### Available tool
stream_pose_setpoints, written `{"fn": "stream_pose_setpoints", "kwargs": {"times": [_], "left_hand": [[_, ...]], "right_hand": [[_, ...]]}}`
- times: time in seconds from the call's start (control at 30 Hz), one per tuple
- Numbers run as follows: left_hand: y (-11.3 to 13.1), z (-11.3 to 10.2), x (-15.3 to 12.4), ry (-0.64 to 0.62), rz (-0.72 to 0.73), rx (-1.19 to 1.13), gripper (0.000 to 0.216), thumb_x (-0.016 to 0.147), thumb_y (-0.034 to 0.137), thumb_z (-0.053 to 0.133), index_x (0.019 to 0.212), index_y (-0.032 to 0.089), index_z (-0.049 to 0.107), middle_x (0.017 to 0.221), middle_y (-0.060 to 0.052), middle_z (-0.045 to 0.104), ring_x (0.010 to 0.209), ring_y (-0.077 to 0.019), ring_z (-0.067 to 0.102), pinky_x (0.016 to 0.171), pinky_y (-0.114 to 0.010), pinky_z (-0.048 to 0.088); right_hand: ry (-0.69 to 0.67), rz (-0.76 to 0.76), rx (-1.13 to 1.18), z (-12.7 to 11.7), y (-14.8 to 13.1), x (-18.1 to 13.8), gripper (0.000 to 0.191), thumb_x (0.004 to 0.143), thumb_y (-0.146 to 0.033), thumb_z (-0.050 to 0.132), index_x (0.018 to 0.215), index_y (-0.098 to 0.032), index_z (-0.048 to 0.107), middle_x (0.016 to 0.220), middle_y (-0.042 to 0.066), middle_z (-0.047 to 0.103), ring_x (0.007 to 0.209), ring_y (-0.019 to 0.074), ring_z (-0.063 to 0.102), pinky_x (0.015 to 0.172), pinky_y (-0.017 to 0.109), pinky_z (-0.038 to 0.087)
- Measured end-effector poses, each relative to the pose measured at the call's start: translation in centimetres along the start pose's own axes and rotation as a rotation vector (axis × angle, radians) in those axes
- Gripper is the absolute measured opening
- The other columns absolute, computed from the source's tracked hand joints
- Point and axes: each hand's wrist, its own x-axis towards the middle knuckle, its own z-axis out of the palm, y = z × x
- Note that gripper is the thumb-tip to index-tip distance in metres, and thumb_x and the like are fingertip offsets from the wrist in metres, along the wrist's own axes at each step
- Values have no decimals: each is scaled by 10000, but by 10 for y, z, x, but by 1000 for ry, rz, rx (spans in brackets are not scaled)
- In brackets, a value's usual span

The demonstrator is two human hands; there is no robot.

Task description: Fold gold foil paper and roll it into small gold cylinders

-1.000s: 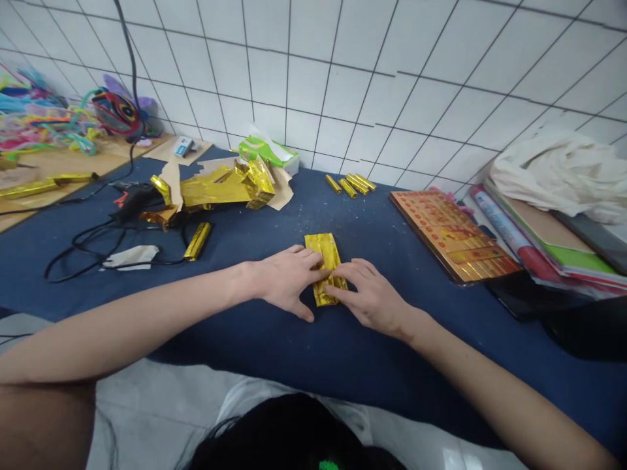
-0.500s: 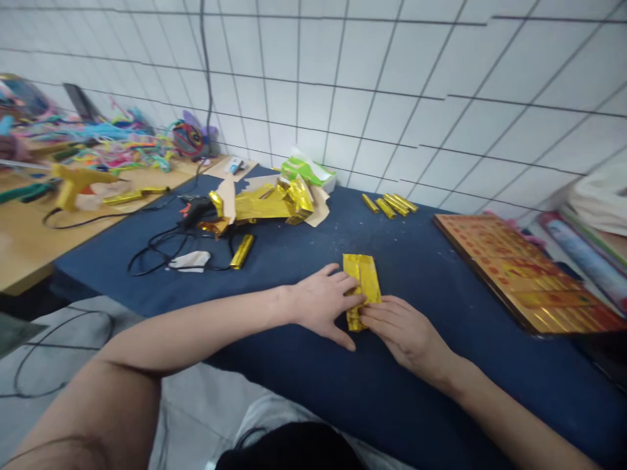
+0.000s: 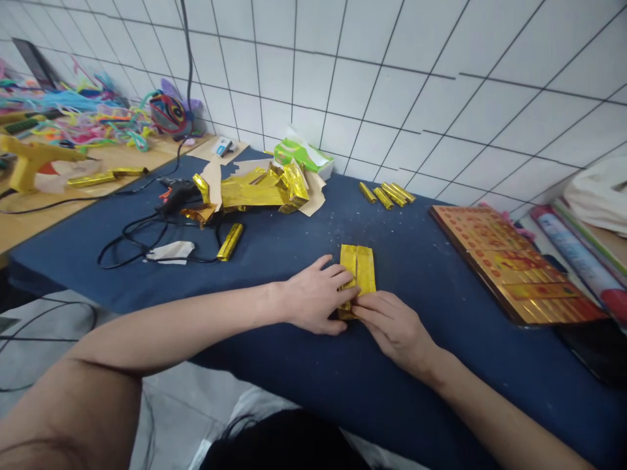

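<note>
Work surface: dark blue cloth (image 3: pixel 441 391) over a table, specked with pale bits. Folded gold foil piece (image 3: pixel 365 264) lies flat on it, in front of the person, a seam running along its length. Left hand (image 3: pixel 316 294): fingers spread, resting on the foil's left side. Right hand (image 3: pixel 394 323): fingers narrowed together at the lower right edge; cannot tell whether they pinch it.

Behind, near the wall: four short gold rolls (image 3: pixel 383 198) side by side; to their left, crumpled gold foil sheet (image 3: pixel 252 194) with a green tissue pack (image 3: pixel 301 155) behind it. Further left, black glue gun (image 3: pixel 176 196) with looped cord; another gold roll (image 3: pixel 230 241) and a pale scrap (image 3: pixel 171 252) nearby.

Right: orange-and-gold patterned flat box (image 3: pixel 509 264).

Room: white tiled wall (image 3: pixel 392 72); left, wooden tabletop (image 3: pixel 164 151) bearing a yellow glue gun (image 3: pixel 34 160) and tangled coloured strands (image 3: pixel 105 121); pale floor (image 3: pixel 181 405) below.
</note>
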Motion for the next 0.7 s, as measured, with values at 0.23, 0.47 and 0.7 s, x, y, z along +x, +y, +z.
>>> {"fn": "stream_pose_setpoints", "kwargs": {"times": [0.23,0.47,0.7], "left_hand": [[-2,5,-1,12,-5,-35,648,750,589,481,1219,142,471,1186,-139,488,1113,-280,424,1004,-481,223],[1,0,2,-1,-22,-56,566,736,550,521,1119,134,552,946,-115,498,901,-253,475,771,-365,396],[1,4,2,48,-34,-172,494,747,468,578,1117,144,534,953,-85,535,877,-219,491,756,-336,404]], "right_hand": [[20,46,-21,2,-5,0,179,812,-76,504,909,-148,635,839,69,648,821,171,576,736,334,509],[48,148,47,-1,-8,6,138,813,-93,522,855,-158,637,788,42,674,760,163,575,702,331,490],[18,291,136,-4,-8,6,135,821,-127,520,826,-181,644,793,29,678,746,165,565,674,332,476]]}}
